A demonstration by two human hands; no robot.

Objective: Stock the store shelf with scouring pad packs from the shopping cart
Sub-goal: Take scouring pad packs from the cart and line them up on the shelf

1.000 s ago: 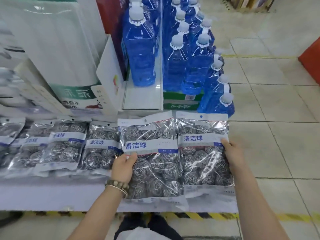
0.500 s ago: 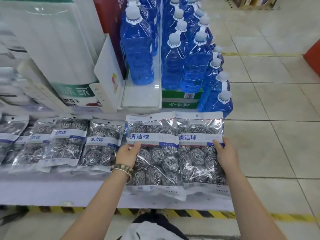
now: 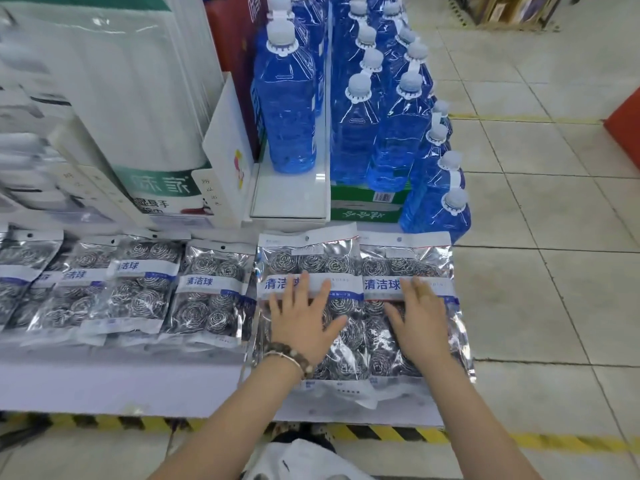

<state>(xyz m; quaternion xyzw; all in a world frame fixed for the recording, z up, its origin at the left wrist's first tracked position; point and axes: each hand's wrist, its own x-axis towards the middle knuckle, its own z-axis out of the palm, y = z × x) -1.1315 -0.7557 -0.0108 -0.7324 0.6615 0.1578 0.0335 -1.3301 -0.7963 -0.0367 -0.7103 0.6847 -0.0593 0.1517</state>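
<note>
Two clear packs of steel scouring balls with white-and-blue labels lie side by side at the right end of the low white shelf (image 3: 104, 386). My left hand (image 3: 304, 320) rests flat, fingers spread, on the left pack (image 3: 304, 258). My right hand (image 3: 420, 320) lies flat on the right pack (image 3: 408, 258) in the same way. Neither hand grips anything. Further packs (image 3: 211, 289) of the same kind lie in an overlapping row to the left along the shelf. The shopping cart is not in view.
Behind the packs stand tall blue liquid bottles (image 3: 287, 109), some on a green carton (image 3: 363, 206), and large white product packs (image 3: 114, 98) at the left. Tiled floor opens to the right. Yellow-black hazard tape (image 3: 381, 434) runs below the shelf edge.
Both hands let go of the pack edges and moved onto the tops of the two packs, now pressing flat. The packs have settled on the shelf.
</note>
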